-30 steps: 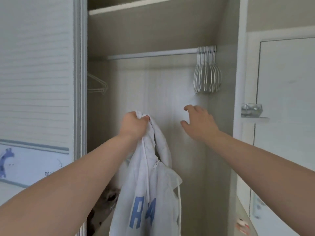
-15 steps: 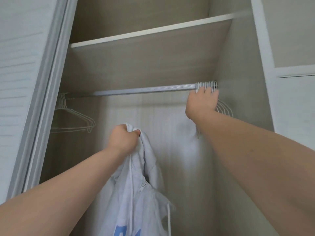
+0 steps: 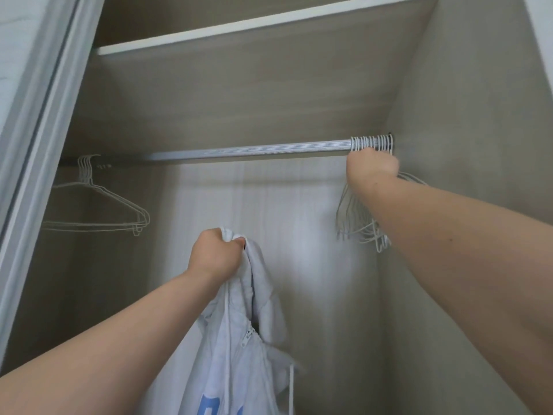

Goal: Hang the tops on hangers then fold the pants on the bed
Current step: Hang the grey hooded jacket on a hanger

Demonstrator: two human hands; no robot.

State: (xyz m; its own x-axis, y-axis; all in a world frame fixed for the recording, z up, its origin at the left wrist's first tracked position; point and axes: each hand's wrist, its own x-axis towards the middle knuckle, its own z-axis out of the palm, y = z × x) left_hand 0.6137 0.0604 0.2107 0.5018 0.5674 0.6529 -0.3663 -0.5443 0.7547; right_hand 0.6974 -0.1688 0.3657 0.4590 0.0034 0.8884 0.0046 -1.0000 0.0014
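My left hand point(image 3: 216, 256) grips the bunched top of a white zip hoodie point(image 3: 239, 348) with blue lettering, which hangs down inside the open wardrobe. My right hand point(image 3: 371, 166) is raised to the right end of the silver rail point(image 3: 248, 150), its fingers curled among the necks of a tight bunch of white wire hangers point(image 3: 357, 223). Which hanger it holds cannot be told. The hangers' hooks sit on the rail just above the hand.
A second small group of white wire hangers point(image 3: 92, 205) hangs at the rail's left end. A shelf point(image 3: 239, 25) runs above the rail. The sliding door frame point(image 3: 39, 121) stands at the left and the wardrobe's side wall point(image 3: 466, 115) at the right.
My right hand rose from mid-air to the rail's right end and closed among the hangers. The view tilted upward. My left hand kept its grip on the hoodie.
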